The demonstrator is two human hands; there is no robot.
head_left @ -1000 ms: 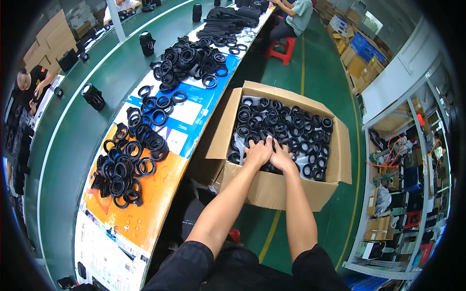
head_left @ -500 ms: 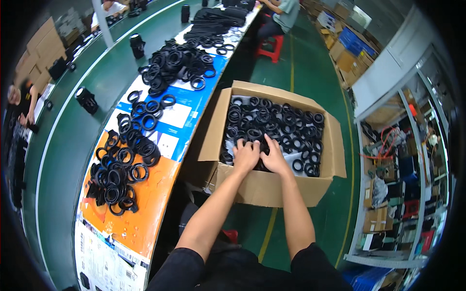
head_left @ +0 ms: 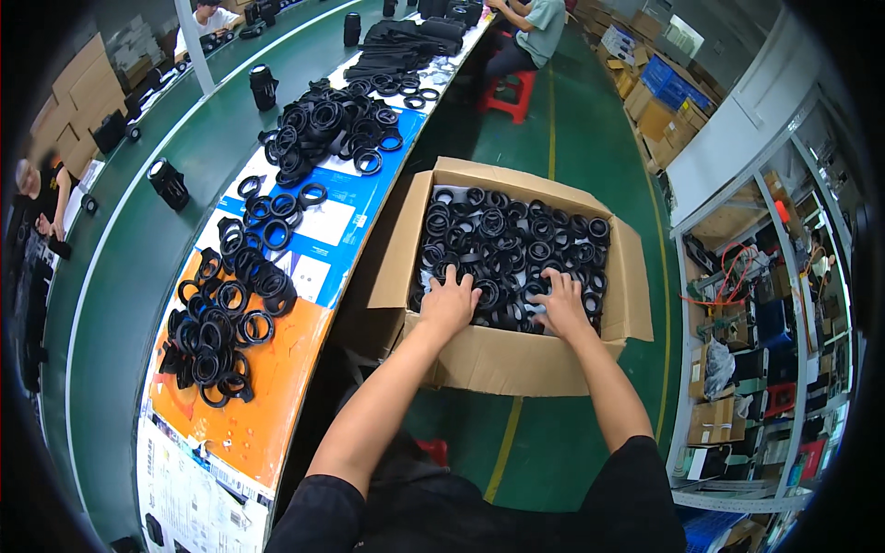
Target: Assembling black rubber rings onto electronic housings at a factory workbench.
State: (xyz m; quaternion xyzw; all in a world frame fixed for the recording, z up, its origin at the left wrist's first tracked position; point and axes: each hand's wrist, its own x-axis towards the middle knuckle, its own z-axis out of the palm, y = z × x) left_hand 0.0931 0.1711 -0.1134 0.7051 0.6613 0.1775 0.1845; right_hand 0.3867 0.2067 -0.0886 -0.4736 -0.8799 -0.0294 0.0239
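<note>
Both hands have spread apart since half a second ago, when they sat close together at the near middle of the box. Left hand (head_left: pixel 449 302) now lies palm down, fingers loosely spread, on the black rings (head_left: pixel 513 247) at the near left of the cardboard box (head_left: pixel 502 359). Right hand (head_left: pixel 560 304) rests fingers splayed on the rings at near right; can't tell if either actually grips a ring. Box stands open on the green floor (head_left: pixel 572 147), flaps folded out, packed with rings. Left of it runs the long surface (head_left: pixel 267 433), covered by an orange sheet (head_left: pixel 277 369) near, a blue sheet (head_left: pixel 318 198) with white rectangular labels farther. Loose ring piles (head_left: pixel 226 318) lie on both sheets. Red stool (head_left: pixel 510 92) far off. Stacked cardboard cartons (head_left: pixel 78 101) far left.
</note>
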